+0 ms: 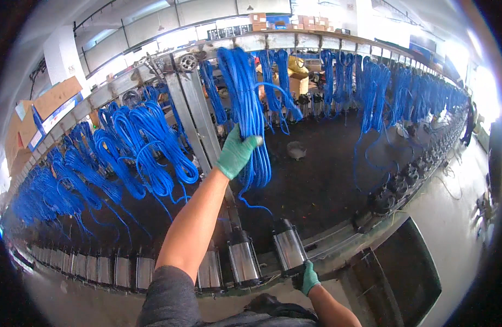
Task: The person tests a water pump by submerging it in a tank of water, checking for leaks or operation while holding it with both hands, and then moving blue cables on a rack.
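L glvd hand grasping blue cable coil, loops 12 & 5 o'clock of fingers; R glvd hand gripping black-capped metal cyl. at 11 o'clock.

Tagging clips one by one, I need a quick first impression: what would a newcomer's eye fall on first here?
First, the thick blue cable bundle at upper centre, gripped by the green-gloved left hand. Then the many blue coils hanging in rows to both sides. Below centre, the right hand holds a silver cylinder by its black lower end.
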Tool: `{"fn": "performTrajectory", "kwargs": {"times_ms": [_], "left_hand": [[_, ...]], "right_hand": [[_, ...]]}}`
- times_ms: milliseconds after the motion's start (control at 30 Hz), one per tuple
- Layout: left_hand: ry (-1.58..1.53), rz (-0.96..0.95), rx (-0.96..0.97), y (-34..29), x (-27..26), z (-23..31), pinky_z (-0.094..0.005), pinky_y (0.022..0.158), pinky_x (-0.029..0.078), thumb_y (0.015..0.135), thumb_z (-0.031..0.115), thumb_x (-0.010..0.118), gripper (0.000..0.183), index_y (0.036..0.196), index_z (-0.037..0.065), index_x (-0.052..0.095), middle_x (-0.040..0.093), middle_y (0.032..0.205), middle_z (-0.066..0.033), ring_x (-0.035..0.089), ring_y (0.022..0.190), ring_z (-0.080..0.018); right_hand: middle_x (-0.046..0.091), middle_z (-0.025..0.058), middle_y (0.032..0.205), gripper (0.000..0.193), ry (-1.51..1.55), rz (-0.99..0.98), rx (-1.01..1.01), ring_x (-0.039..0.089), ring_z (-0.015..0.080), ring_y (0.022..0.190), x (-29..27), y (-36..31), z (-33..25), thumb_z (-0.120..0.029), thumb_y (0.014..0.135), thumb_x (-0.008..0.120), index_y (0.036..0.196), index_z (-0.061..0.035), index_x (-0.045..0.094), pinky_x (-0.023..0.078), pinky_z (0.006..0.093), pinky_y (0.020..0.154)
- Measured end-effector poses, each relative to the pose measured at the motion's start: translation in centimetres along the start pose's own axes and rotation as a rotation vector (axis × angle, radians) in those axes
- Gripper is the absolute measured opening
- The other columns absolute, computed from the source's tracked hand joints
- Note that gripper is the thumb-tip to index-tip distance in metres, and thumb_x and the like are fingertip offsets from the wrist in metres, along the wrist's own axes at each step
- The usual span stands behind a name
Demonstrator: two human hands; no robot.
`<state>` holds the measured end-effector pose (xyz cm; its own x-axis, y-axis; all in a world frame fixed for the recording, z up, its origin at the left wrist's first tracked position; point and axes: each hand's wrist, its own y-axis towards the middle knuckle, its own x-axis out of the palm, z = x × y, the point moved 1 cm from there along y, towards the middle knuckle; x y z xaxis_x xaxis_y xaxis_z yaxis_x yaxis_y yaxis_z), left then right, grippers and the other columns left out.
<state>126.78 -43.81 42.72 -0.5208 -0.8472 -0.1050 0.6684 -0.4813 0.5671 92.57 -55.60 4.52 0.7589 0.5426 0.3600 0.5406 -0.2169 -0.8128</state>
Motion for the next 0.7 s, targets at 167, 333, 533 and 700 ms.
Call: {"fn": "performTrajectory", "kwargs": {"times_ms": [167, 333, 533, 700], "left_hand": [[-0.100, 0.107, -0.387, -0.4, -0.2, -7.2, -0.0357, 0.090, 0.048, 0.082, 0.024, 0.070, 0.041, 0.118, 0.006, 0.064, 0.065, 0.102, -0.0041, 0.059, 0.095, -0.0158], [0.324, 0.073, -0.495, 1.3, -5.4, -16.4, -0.0428, 0.094, 0.046, 0.091, 0.054, 0.057, 0.059, 0.124, 0.005, 0.062, 0.062, 0.116, -0.0115, 0.055, 0.104, -0.0237], [0.123, 0.186, -0.496, 2.9, -2.7, -15.7, -0.0402, 0.086, 0.048, 0.087, 0.046, 0.066, 0.043, 0.108, 0.008, 0.062, 0.063, 0.098, -0.0052, 0.060, 0.094, -0.0214], [0.034, 0.212, -0.489, 2.1, -1.0, -12.5, -0.0376, 0.080, 0.053, 0.090, 0.040, 0.065, 0.034, 0.102, 0.009, 0.063, 0.067, 0.095, -0.0049, 0.065, 0.084, -0.0203]], "right_hand": [[0.051, 0.0078, 0.065, 0.061, -0.054, -0.014, -0.051, 0.050, 0.0252, 0.053, -0.9, -0.3, 0.7, -0.073, 0.091, 0.043, 0.092, -0.0144, 0.061, 0.042, 0.0403, 0.047], [0.044, 0.0035, 0.060, 0.067, -0.116, -0.166, -0.128, 0.042, 0.0172, 0.048, 1.4, -4.1, -2.6, -0.071, 0.096, 0.036, 0.070, -0.0127, 0.056, 0.034, 0.0338, 0.044], [0.065, 0.0165, 0.106, 0.094, -0.240, 0.029, -0.099, 0.061, 0.0300, 0.089, -4.2, -0.2, -1.1, -0.085, 0.086, 0.036, 0.123, -0.0033, 0.064, 0.051, 0.0456, 0.080], [0.061, 0.0274, 0.128, 0.100, -0.571, 0.148, -0.177, 0.053, 0.0388, 0.128, -8.3, -0.8, 0.5, -0.078, 0.093, 0.020, 0.130, 0.0070, 0.057, 0.035, 0.0457, 0.109]]}}
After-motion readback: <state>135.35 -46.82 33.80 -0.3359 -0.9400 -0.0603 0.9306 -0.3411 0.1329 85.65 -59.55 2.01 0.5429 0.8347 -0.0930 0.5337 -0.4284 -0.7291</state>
